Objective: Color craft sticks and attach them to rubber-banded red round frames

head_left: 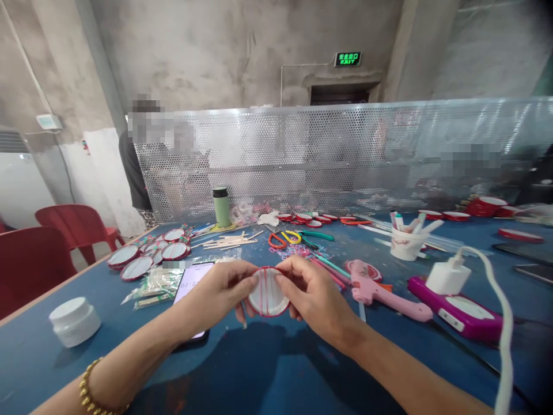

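A round white disc with a red rim (268, 297) is held upright between my two hands, just above the blue table. Red cords run down its face. My left hand (227, 288) pinches its left edge, thumb on the face and fingers behind. On the opposite edge, my right hand (311, 291) grips it the same way. The fingertips behind the disc are partly hidden. Under my left forearm lies a phone (196, 276) with a lit screen. To the right of my right hand rests a pink glue gun (384, 294).
Similar discs (175, 251) are heaped at left, near a white jar (75, 321). Wooden sticks (231, 239), pliers (317, 236) and a green bottle (222, 208) stand beyond my hands. At right are a cup of markers (406, 243) and a purple power strip (458, 314) with a white charger (447, 274).
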Demonstrator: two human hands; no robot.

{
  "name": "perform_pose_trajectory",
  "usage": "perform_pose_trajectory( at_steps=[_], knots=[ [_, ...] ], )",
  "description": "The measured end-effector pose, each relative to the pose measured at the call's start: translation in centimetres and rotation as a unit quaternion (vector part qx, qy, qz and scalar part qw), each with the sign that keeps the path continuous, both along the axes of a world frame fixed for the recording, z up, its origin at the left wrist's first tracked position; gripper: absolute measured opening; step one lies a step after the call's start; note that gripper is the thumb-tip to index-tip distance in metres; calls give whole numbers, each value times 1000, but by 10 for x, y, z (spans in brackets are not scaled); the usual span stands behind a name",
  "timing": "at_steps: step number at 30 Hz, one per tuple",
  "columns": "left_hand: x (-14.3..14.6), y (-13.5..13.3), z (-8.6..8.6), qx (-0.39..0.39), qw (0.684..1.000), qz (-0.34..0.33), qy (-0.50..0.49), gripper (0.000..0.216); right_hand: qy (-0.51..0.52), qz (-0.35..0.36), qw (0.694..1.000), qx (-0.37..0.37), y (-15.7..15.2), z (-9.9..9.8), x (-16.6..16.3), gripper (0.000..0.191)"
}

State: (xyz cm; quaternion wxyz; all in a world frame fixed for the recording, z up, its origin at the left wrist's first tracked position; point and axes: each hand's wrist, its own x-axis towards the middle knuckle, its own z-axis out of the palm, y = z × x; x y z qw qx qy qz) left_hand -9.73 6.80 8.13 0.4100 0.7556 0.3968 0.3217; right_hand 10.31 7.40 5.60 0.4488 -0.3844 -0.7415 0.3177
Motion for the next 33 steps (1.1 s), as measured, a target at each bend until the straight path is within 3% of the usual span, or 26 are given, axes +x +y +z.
perform_pose_trajectory(
  at_steps=[6,9,14,20,33],
  knots=[
    [6,-2,-10,-59,998,24,12,24,-61,-83,978,180,-1,5,0,8],
    [8,-2,-14,-52,997,50,25,19,-73,-102,969,212,-1,6,0,16],
    [14,-2,-24,63,985,130,92,19,-112,-113,977,139,1,4,-4,18],
    [20,-4,-32,252,934,155,203,22,-83,-118,989,14,1,2,-7,20],
    [20,-8,-33,303,921,122,210,22,-58,-151,986,35,1,-2,-11,16]
  ],
)
